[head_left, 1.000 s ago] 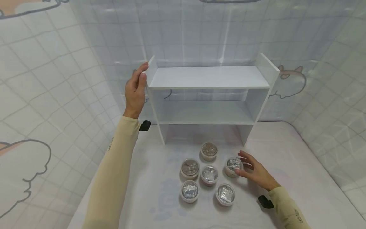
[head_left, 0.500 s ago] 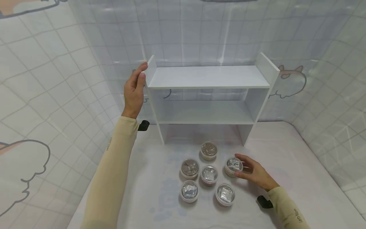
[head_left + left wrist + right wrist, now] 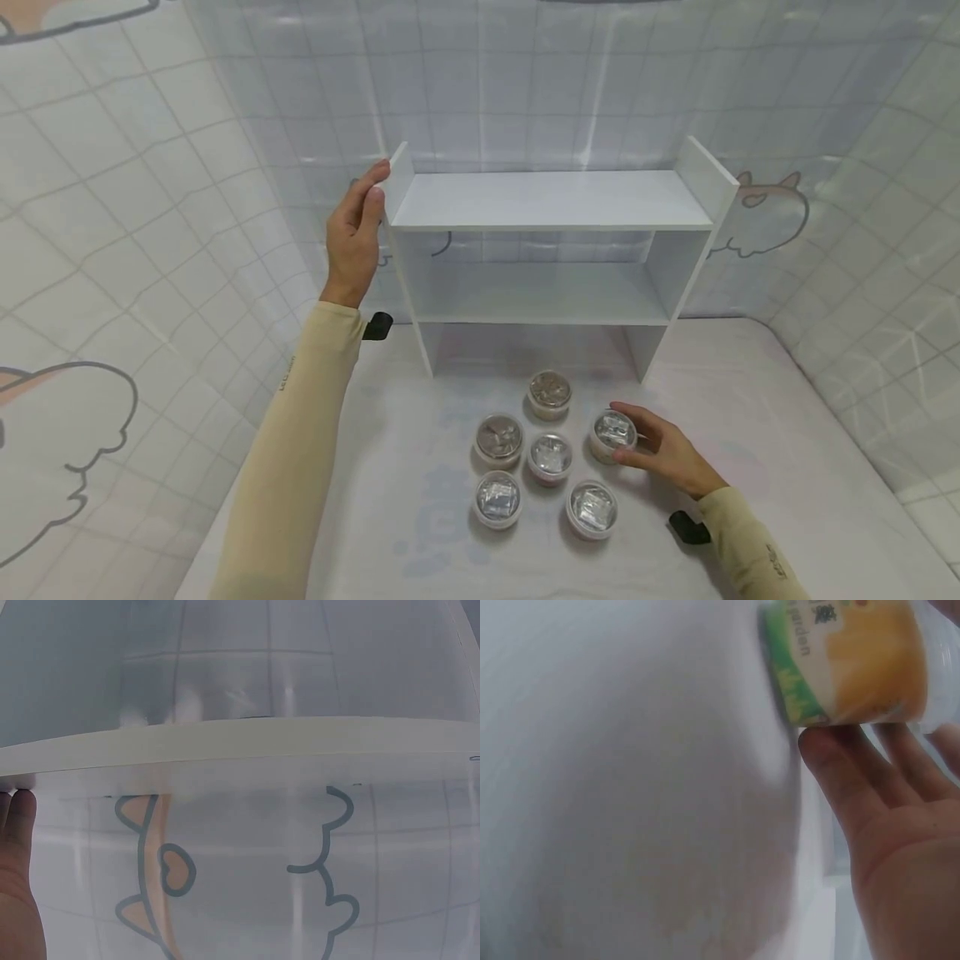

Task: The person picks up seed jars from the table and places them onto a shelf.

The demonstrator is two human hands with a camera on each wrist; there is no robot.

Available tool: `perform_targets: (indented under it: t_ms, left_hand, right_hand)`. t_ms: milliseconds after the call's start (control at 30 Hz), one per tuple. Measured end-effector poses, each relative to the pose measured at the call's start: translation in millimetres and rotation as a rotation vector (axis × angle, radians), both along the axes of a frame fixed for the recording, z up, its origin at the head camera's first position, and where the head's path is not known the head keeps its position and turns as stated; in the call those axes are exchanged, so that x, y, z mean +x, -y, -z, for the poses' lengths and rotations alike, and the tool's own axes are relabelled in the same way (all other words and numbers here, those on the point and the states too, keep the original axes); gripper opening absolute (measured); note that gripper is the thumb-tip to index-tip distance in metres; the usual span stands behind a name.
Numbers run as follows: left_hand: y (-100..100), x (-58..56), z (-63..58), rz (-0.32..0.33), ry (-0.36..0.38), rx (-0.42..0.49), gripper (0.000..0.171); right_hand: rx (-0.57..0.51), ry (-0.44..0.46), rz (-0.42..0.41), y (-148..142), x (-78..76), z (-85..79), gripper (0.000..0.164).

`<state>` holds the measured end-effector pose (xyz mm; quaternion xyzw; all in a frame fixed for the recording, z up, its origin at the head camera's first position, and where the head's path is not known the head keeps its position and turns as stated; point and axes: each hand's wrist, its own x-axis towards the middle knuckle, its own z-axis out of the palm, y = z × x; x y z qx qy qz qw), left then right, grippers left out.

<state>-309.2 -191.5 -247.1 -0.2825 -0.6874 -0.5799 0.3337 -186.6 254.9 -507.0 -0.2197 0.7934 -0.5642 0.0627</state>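
Observation:
In the head view my right hand [image 3: 669, 454] grips a small round lidded tub [image 3: 612, 430] with a silvery packet under its clear lid, thumb on the near side and fingers on the far side. The right wrist view shows this tub's [image 3: 862, 664] orange and green printed label, with the fingers against its side. My left hand [image 3: 352, 246] touches the upper left side panel of a white shelf unit [image 3: 547, 200], fingers extended. Its fingertips reach the panel's edge [image 3: 247, 742] in the left wrist view.
Several similar tubs stand on the white-covered table [image 3: 390, 433], including a brown-topped tub [image 3: 550, 393] in front of the shelf and a silvery-topped tub [image 3: 592, 510] nearest me. Grid-patterned curtains [image 3: 135, 208] enclose the table at the back and both sides.
My right hand's fingers have closed in around the far side of the right-hand tub. The left hand stays at the shelf panel, and the tubs keep their places.

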Motion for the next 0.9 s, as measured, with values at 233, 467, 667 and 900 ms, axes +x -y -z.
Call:
perform_targets:
  t_ms: [233,467,667,900]
  left_hand:
    - [-2.3,0.9,0.7,-0.009,0.007,-0.001,0.033]
    - [-4.2,1.1,-1.0,-0.017,0.002,-0.006,0.032]
    - [-5.4,3.6,-0.5,-0.032,-0.005,-0.003,0.032]
    - [-9.7,3.2,-3.5,-0.016,-0.016,0.011,0.031]
  right_hand:
    - [-0.014,0.004,-0.014,0.2,1.0,1.4,0.075]
    - [-0.044,-0.001,0.004,-0.2,4.3,2.9,0.075]
    - [-0.071,0.003,0.029,-0.9,5.5,3.1,0.076]
    - [-0.092,-0.058,0.072,1.9,6.7,-9.5,0.069]
